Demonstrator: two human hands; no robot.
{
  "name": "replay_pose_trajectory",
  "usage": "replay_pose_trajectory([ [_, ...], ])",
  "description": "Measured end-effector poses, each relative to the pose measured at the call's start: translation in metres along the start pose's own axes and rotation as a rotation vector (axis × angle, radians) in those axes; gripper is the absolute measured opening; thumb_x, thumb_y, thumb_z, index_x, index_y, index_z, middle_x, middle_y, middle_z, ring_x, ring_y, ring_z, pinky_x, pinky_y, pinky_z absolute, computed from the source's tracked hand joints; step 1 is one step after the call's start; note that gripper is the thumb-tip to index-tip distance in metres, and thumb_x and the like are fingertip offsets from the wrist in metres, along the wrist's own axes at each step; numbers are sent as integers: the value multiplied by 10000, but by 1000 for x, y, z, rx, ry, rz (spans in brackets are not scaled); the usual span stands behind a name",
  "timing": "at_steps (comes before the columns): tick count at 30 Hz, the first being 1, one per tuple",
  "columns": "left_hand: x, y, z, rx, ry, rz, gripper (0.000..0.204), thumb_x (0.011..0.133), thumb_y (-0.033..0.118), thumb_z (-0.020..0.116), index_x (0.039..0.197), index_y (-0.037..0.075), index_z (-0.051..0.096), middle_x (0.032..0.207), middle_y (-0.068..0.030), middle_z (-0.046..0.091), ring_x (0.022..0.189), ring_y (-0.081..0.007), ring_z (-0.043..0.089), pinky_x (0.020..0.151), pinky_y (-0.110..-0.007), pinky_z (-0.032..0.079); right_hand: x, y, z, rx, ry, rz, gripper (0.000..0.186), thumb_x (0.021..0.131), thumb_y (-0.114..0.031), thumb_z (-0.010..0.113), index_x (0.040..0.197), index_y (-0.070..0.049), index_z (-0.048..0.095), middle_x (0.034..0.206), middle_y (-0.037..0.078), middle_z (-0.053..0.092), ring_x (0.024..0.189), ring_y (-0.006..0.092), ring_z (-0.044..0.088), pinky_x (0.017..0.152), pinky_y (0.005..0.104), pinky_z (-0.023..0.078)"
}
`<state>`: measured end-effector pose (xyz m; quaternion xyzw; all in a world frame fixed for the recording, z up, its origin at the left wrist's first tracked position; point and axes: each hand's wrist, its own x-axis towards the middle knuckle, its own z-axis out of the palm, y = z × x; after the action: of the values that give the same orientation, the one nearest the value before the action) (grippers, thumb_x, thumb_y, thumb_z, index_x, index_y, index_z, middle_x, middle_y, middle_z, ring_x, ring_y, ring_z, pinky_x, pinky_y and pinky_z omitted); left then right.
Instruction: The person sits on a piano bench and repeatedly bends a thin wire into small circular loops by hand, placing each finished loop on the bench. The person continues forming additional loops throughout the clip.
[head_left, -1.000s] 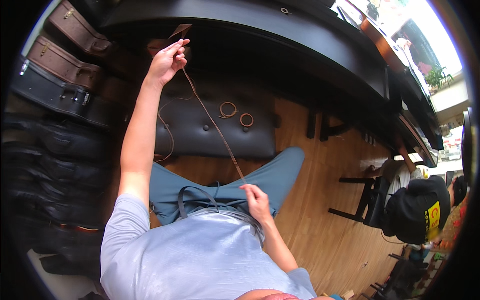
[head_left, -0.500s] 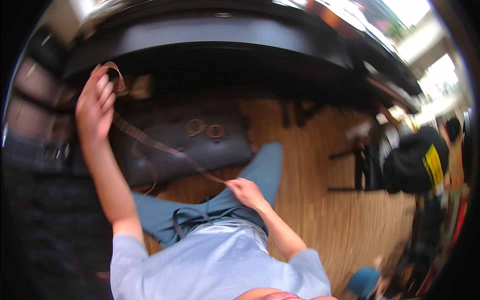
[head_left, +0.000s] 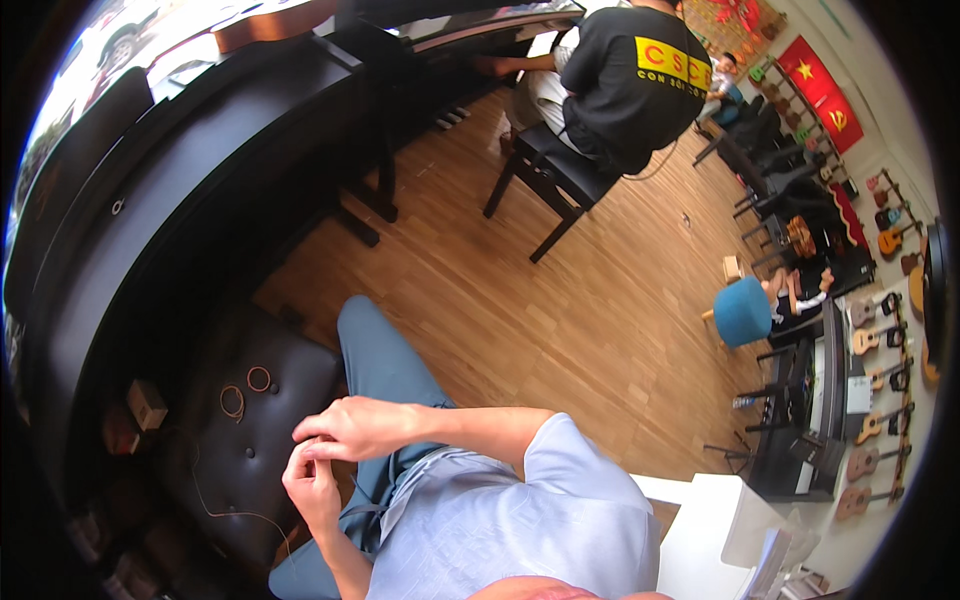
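Observation:
My left hand point(head_left: 312, 488) and my right hand point(head_left: 362, 428) meet in front of my lap, fingertips touching. Both have their fingers curled and pressed together; whatever is between them is hidden or too thin to make out. Left of them is a black tufted bench seat point(head_left: 200, 400), with two small copper-coloured wire coils, one nearer point(head_left: 232, 403) and one farther point(head_left: 259, 379), lying on it. A thin copper-coloured wire point(head_left: 240, 514) curves over the seat's near part toward my left forearm. Beyond the coils sits a small light cardboard box point(head_left: 147, 404).
A black piano point(head_left: 190, 170) curves along the left. Ahead, a person in a black shirt point(head_left: 640, 85) sits on a black bench point(head_left: 560, 175). Wooden floor point(head_left: 560, 330) spreads to the right, with a blue stool point(head_left: 743, 311) and several small guitars on the wall point(head_left: 870, 430).
My view has turned to the right. My hands were wide apart with a copper-coloured strand stretched between them; now they are together, and that stretched strand no longer shows.

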<state>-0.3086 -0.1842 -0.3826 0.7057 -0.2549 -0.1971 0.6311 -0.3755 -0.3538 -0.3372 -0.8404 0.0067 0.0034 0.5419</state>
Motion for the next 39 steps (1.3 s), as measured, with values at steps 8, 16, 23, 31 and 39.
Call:
replay_pose_trajectory([
  [8, -12, 32, -6, 116, -224, -266, 180, 998, 118, 648, 952, -47, 702, 770, 24, 629, 665, -21, 476, 574, -191, 349, -27, 35, -15, 521, -137, 44, 549, 980, -473, 616, 636, -44, 602, 573, 10, 555, 480, 142, 463, 469, 317, 362],
  [16, 3, 47, 18, 11, -34, -167, 206, 1028, 170, 606, 1031, -10, 706, 713, 71, 515, 583, 20, 326, 503, -181, 194, -49, 53, -28, 1835, -321, -322, 379, 1089, -352, 429, 832, -104, 559, 550, -78, 257, 428, 51, 214, 409, 232, 208],
  [23, 0, 34, 50, 101, -149, -91, 243, 1053, 183, 559, 1086, -11, 700, 636, 47, 499, 533, -5, 361, 479, -191, 249, -38, 20, -37, 1674, 202, -341, 369, 1083, -359, 459, 1030, -34, 626, 621, -30, 476, 486, 83, 428, 441, 219, 340],
  [31, -17, 48, 55, 133, -344, -213, 263, 1055, 206, 555, 1007, -17, 685, 626, 55, 445, 549, -17, 327, 488, -224, 228, -53, 10, -24, 383, 556, -349, 355, 1050, -274, 519, 902, 36, 610, 889, 141, 722, 875, 277, 722, 707, 397, 574],
  [39, -8, 63, 18, 226, -492, -112, 199, 992, 110, 623, 883, -43, 687, 656, 22, 544, 576, -38, 396, 509, -235, 292, -63, 24, -48, 400, -299, -4, 466, 1077, -321, 440, 806, -11, 657, 538, 15, 494, 515, 143, 453, 518, 342, 394],
])
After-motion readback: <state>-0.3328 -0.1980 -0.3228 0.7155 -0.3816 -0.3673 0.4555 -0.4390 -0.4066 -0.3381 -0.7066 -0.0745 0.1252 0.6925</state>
